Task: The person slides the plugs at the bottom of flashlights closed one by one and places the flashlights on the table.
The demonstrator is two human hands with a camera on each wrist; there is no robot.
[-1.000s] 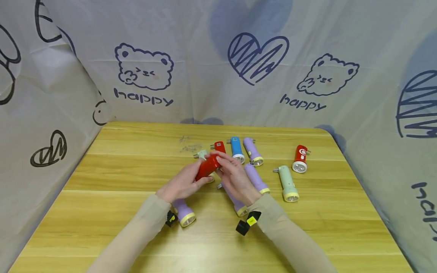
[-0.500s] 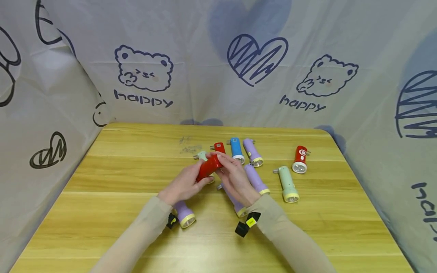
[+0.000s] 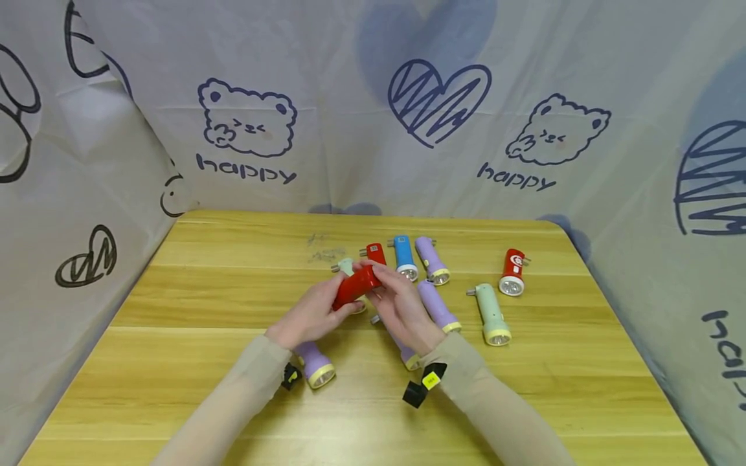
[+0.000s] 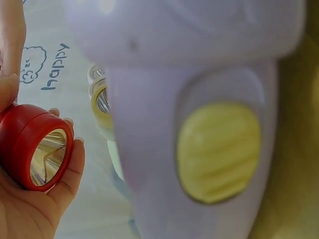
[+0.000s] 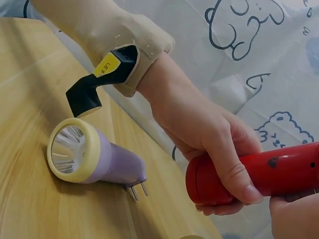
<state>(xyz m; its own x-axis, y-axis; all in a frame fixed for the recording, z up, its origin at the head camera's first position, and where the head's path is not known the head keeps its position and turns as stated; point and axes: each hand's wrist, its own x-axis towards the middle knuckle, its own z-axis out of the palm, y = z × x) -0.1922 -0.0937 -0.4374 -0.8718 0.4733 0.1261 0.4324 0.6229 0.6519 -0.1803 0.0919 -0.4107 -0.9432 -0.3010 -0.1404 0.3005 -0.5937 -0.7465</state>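
A red flashlight [image 3: 354, 287] is held up off the table between both hands. My left hand [image 3: 311, 314] grips its lamp end, the thumb along the body in the right wrist view. The left wrist view shows the flashlight's shiny reflector [image 4: 49, 157] inside the red rim. At the other end, my right hand [image 3: 405, 307] pinches the body with its fingers, which hide that tail. Below my left wrist lies a purple flashlight [image 5: 94, 154] with a yellow rim and two plug prongs. Another purple flashlight [image 3: 409, 356] is partly covered by my right hand.
Behind the hands lie a pale green flashlight [image 3: 346, 265], a second red one [image 3: 375, 252], a blue flashlight [image 3: 403, 254] and a purple one [image 3: 430, 255]. Farther right are a green flashlight [image 3: 491, 312] and a red-and-white one [image 3: 513, 268]. A printed cloth [image 3: 350, 129] hangs behind the table.
Both hands stay almost where they were, with the red flashlight still between them. The flashlights on the table have not moved.
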